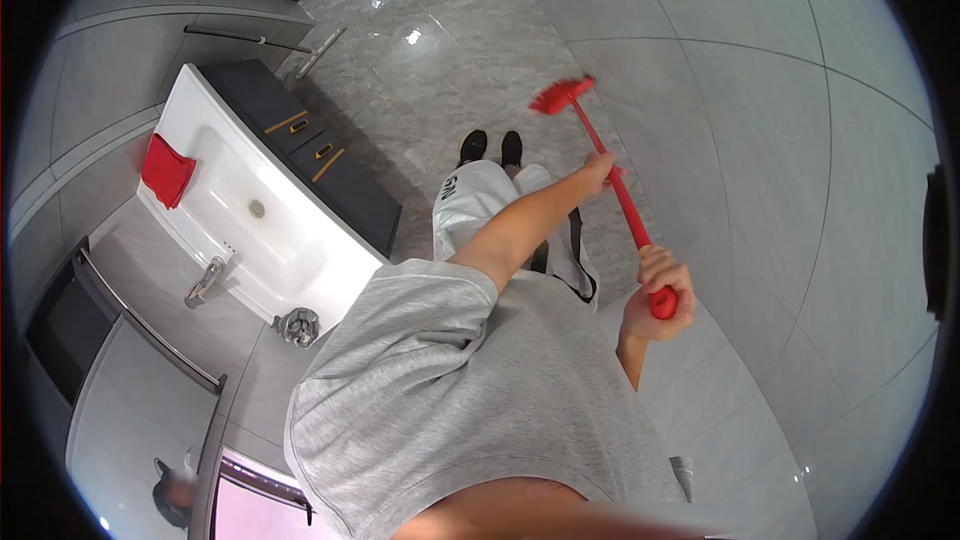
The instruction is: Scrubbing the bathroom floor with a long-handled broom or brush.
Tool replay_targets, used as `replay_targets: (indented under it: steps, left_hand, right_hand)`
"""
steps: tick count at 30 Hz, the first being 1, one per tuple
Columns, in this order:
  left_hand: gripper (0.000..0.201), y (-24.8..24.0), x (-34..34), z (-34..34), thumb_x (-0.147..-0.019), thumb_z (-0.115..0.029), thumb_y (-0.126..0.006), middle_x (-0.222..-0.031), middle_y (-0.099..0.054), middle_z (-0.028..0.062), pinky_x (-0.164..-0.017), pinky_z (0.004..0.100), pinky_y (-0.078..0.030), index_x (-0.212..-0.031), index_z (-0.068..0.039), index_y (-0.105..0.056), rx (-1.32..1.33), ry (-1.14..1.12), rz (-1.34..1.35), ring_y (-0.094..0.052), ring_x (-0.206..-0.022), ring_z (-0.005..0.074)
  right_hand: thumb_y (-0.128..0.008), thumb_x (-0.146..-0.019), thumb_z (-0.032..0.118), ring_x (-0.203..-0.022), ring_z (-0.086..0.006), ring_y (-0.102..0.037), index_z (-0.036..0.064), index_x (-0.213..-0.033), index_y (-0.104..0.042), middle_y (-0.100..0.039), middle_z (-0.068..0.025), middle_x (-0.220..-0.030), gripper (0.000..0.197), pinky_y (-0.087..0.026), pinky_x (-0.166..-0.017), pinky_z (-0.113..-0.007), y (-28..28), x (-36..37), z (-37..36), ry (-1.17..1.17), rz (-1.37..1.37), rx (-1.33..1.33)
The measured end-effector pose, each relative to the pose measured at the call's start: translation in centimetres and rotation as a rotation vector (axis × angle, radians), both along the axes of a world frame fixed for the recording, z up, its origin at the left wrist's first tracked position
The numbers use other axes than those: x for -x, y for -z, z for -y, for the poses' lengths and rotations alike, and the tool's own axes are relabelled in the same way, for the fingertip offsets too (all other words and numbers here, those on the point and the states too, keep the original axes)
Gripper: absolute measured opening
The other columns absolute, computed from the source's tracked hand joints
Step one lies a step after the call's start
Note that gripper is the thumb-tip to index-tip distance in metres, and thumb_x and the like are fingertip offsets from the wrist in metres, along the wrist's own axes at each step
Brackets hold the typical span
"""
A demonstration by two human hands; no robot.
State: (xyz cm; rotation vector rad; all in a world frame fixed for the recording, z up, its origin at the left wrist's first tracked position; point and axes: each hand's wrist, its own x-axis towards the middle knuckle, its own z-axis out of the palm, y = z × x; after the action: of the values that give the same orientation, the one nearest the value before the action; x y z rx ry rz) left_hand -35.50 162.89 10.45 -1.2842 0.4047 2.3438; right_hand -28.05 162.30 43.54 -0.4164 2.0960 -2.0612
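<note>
Both my hands grip the long red handle of a broom (628, 205) that slants across the right of the middle. Its red bristled head (560, 97) is at the far end, close to where the floor meets the right wall. My left hand (599, 173) is closed round the handle partway down, with the left arm reaching across my body. Higher up, near the rounded end, my right hand (658, 295) wraps round the handle. Whether the bristles touch the floor or the wall cannot be made out.
Grey tiled wall (740, 140) rises close on the right. On the left stands a white basin (300, 250) over a dark cabinet (335, 170), with a red cloth (168, 172), a tap (206, 280) and a crumpled grey item (298, 327). A pole (322, 52) stands beyond the cabinet.
</note>
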Motion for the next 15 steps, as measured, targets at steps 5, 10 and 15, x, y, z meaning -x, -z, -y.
replay_targets:
  steps: [5, 10, 15]
  left_hand:
    - [0.021, -1.9, 1.8, 1.1, -0.087, -0.020, -0.052, -0.085, -0.069, 0.0093, -0.069, 0.0375, -0.050, -0.104, -0.008, -0.050, -0.204, -0.098, -0.073, -0.064, -0.073, 0.0183]
    - [0.015, -3.5, 1.5, 9.0, -0.087, -0.021, -0.051, -0.090, -0.068, 0.0087, -0.070, 0.0357, -0.050, -0.098, -0.011, -0.050, -0.231, -0.260, -0.127, -0.064, -0.077, 0.0174]
    - [0.023, -6.1, -0.2, 23.3, -0.092, -0.028, -0.051, -0.098, -0.067, 0.0106, -0.060, 0.0295, -0.049, -0.101, -0.007, -0.054, -0.111, -0.335, -0.166, -0.056, -0.066, 0.0157]
  right_hand:
    - [-0.037, -0.087, 0.040, -0.051, -0.0194, -0.035, 0.0038, -0.059, -0.042, -0.040, -0.0074, -0.051, 0.046, -0.031, -0.058, -0.035, -1.2, 3.0, 3.2, -0.130, -0.036, 0.033]
    - [-0.038, -0.089, 0.038, -0.045, -0.0202, -0.041, 0.0041, -0.057, -0.044, -0.042, -0.0066, -0.050, 0.047, -0.029, -0.047, -0.032, -3.1, 6.4, 9.2, -0.482, -0.073, 0.070]
    - [-0.047, -0.081, 0.027, -0.043, -0.0211, -0.041, 0.0069, -0.057, -0.044, -0.041, -0.0036, -0.051, 0.032, -0.029, -0.045, -0.032, -3.9, 10.3, 17.3, -1.069, -0.124, 0.191]
